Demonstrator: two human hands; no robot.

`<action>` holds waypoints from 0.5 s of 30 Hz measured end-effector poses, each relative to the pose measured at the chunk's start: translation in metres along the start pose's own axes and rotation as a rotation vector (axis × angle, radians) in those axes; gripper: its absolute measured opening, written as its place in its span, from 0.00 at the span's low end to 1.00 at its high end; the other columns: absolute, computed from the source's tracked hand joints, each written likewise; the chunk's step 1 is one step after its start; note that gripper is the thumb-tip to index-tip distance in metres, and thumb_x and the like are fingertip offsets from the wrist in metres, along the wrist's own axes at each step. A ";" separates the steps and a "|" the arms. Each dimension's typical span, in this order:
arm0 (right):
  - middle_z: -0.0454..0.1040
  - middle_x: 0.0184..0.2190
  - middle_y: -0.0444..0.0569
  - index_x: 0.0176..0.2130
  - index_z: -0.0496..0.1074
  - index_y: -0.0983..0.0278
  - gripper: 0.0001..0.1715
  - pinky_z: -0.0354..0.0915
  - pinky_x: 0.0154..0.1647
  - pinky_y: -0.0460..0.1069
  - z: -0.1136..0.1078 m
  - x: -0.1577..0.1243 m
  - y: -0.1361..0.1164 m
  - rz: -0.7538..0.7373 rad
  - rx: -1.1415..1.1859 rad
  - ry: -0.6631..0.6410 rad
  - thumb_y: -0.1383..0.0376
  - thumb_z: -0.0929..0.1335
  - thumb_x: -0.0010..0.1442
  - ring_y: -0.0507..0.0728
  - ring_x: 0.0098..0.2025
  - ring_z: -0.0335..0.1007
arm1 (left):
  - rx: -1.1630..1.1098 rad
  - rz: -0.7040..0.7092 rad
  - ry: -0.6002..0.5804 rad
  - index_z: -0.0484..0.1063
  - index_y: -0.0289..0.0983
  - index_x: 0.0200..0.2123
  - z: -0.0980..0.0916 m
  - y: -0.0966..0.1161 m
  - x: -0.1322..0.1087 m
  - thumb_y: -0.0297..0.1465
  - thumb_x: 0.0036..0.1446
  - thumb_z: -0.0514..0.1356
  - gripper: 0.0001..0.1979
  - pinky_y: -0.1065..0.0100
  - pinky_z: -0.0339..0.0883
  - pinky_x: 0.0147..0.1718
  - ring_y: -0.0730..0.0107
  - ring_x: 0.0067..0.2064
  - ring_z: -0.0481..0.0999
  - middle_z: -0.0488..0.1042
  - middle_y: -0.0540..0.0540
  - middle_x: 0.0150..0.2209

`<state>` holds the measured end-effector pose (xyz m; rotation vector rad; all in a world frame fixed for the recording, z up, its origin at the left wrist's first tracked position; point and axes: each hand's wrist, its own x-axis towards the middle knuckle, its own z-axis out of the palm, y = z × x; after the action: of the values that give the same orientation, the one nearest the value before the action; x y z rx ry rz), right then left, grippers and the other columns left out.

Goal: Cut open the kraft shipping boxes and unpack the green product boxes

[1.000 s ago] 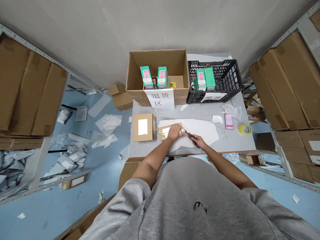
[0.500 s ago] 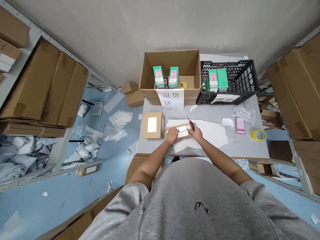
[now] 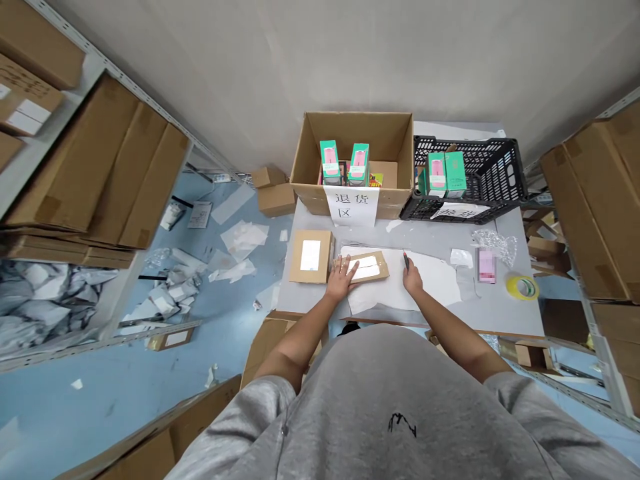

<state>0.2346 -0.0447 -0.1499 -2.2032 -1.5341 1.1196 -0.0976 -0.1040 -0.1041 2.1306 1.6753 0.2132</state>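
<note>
"What is your left hand [image 3: 341, 279] doing?"

"You have it open with the fingers spread, pressing on the left end of a flat kraft mailer [image 3: 369, 268] with a white label on top. The spread looks meant to pin the mailer so it cannot slide on the white sheet [image 3: 430, 283] beneath it."

"And your right hand [image 3: 413, 281]?"

"It is closed around a small cutter [image 3: 406, 262]. Your fist hides most of it, and only the dark tip shows, pointing away from you. You hold it just beside the mailer's right end, apparently to keep the tip clear of your left hand."

"What lies farther out?"

"The sheet lies on the grey bench [image 3: 435, 235]. Just left of the mailer sits a kraft carton [image 3: 310, 257] with a white label. Beyond, an open cardboard box [image 3: 353, 137] holds two green-and-pink product boxes [image 3: 330, 162], and a paper sign [image 3: 351, 205] on its front marks it as the returns area. Beside it, a black plastic crate [image 3: 500, 180] holds two green boxes [image 3: 445, 173]. Bubble wrap [image 3: 495, 243] and a roll of yellow tape [image 3: 523, 287] sit off to the right, probably to leave the sheet free."
</note>
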 end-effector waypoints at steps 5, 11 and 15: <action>0.67 0.63 0.68 0.83 0.51 0.58 0.51 0.63 0.68 0.69 0.001 0.013 0.030 0.109 -0.141 -0.039 0.59 0.66 0.67 0.77 0.68 0.64 | -0.008 0.113 -0.037 0.61 0.48 0.80 -0.004 -0.003 0.023 0.40 0.64 0.73 0.45 0.31 0.49 0.77 0.34 0.84 0.41 0.51 0.34 0.83; 0.57 0.76 0.68 0.82 0.52 0.59 0.56 0.54 0.75 0.72 0.006 0.004 0.025 0.026 -0.258 -0.040 0.61 0.72 0.62 0.78 0.78 0.52 | 0.004 0.185 -0.097 0.62 0.49 0.79 -0.009 -0.004 0.036 0.41 0.68 0.71 0.41 0.33 0.48 0.78 0.39 0.84 0.41 0.49 0.37 0.83; 0.52 0.81 0.61 0.82 0.49 0.57 0.60 0.54 0.78 0.69 0.005 -0.012 0.002 -0.260 -0.044 -0.155 0.57 0.74 0.61 0.72 0.82 0.47 | -0.068 0.179 -0.099 0.67 0.49 0.77 -0.012 -0.011 0.044 0.43 0.69 0.70 0.37 0.37 0.50 0.78 0.42 0.84 0.43 0.54 0.39 0.82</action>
<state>0.2306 -0.0571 -0.1493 -1.9093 -1.8612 1.2051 -0.0999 -0.0574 -0.1036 2.2032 1.4038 0.2098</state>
